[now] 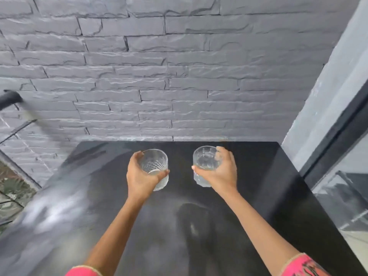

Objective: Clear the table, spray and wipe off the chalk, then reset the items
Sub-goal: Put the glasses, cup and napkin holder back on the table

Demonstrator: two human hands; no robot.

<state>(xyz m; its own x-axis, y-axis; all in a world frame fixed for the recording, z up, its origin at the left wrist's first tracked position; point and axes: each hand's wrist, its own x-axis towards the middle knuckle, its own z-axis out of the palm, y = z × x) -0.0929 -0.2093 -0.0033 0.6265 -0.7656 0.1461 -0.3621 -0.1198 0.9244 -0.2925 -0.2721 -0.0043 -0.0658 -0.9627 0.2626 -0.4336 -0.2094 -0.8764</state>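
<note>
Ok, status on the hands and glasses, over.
Left hand grips left glass. Right hand grips right glass. Both over dark table, nothing in the way.

Soft, even daylight here. White glare washes the near-left of my table [258, 196], with a dark shadow blob near the middle. The left edge is smeary, and the wall [159, 76] bricks bow from the wide lens.

Grey brick wall [179, 66] behind; black-framed glass pane [346, 200] on the right.
</note>
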